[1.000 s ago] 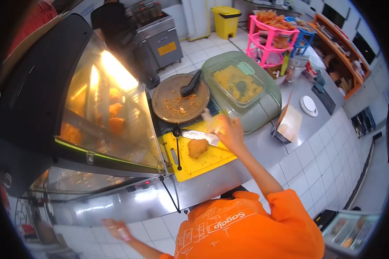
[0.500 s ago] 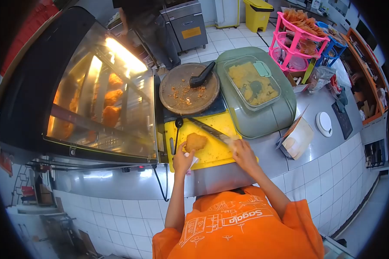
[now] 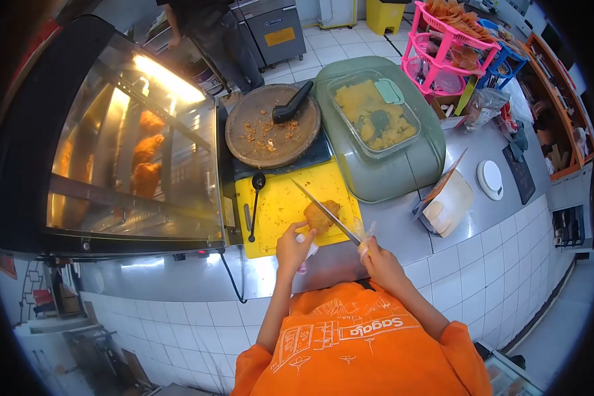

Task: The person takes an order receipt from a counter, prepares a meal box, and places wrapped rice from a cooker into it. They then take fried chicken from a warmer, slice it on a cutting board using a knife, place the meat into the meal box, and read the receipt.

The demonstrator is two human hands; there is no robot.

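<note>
A golden fried piece of food (image 3: 318,218) lies on the yellow cutting board (image 3: 280,211). My left hand (image 3: 293,248) touches its lower left side with the fingertips, and something whitish shows under the fingers. My right hand (image 3: 380,263) is closed on the handle of a long knife (image 3: 330,215), whose blade slants up and left across the food. Some clear plastic shows at the right fingers. A small black ladle (image 3: 255,204) rests on the board's left part. Above the board sits a round stone mortar (image 3: 257,148) with a black pestle (image 3: 293,104) and crumbs.
At left stands a lit glass warming cabinet (image 3: 138,152) with fried pieces. A clear container of yellow food (image 3: 376,115) sits on a green lid (image 3: 416,162). Rightward are an open box (image 3: 447,208), a white scale (image 3: 490,178) and a pink rack (image 3: 435,63). Another person (image 3: 221,43) stands beyond.
My left hand has stayed beside the food, which now lies further right on the board. The knife has moved from behind the food to across it. The view has shifted slightly.
</note>
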